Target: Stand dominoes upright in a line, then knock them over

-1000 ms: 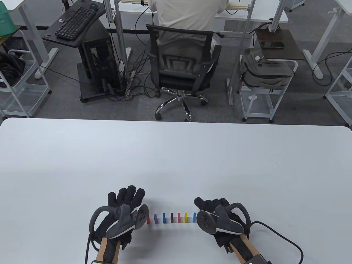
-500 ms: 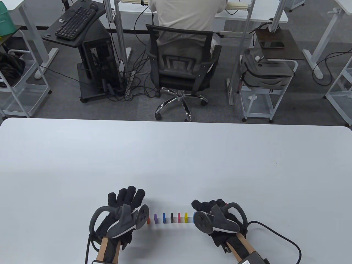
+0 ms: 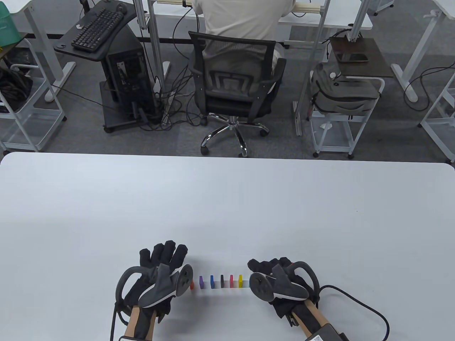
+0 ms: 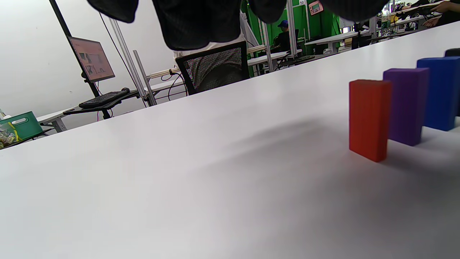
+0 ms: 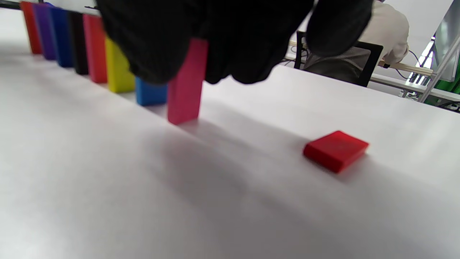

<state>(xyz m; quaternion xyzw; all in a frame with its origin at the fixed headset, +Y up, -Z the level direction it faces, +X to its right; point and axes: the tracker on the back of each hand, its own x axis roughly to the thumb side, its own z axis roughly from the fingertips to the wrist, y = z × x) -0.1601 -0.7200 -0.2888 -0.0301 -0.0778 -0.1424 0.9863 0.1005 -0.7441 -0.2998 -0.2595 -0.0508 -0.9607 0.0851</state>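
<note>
A row of upright dominoes (image 3: 222, 280) stands near the table's front edge between my hands: orange-red (image 4: 369, 118), purple (image 4: 406, 104), blue (image 4: 436, 91), black, red, yellow (image 5: 116, 70) and a lighter blue (image 5: 151, 94). My right hand (image 3: 265, 266) is at the row's right end, fingers curled over the top of a pink domino (image 5: 185, 86). It holds the domino upright, foot on the table beside the lighter blue one. My left hand (image 3: 161, 257) lies by the row's left end with straight fingers, holding nothing. A red domino (image 5: 336, 150) lies flat to the right.
The white table (image 3: 227, 199) stretches far beyond the row. Past its far edge, a person sits in a black office chair (image 3: 234, 88). A cable (image 3: 369, 312) trails from my right wrist across the table.
My right hand has shifted a little left toward the row's end, now covering the lighter blue domino in the table view. The left hand and the standing dominoes have not moved.
</note>
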